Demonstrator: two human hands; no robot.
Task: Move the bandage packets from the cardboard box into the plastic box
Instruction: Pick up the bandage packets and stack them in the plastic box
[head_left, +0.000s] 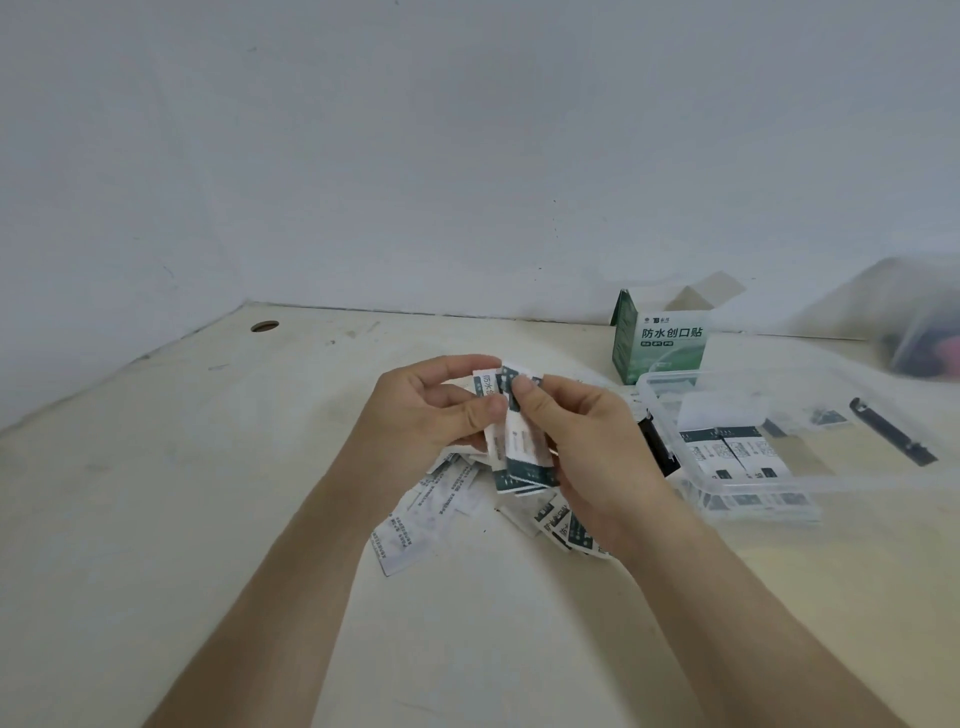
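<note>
Head view, centre: left hand and right hand pinch a packet stack with curled fingers; best to square its edges before moving it to the plastic box.

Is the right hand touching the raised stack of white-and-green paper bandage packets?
Touching: head view shows the right hand pinching the packet stack, thumb on its front.

A single wide-angle camera rides on the person's head, looking forward and down across the pale, scuffed wooden table. It faces the plain white wall, which fills the upper frame. The view is close: bare forearms enter from the bottom edge, and the left hand and right hand hold white-and-green paper bandage packets near the centre.
</note>
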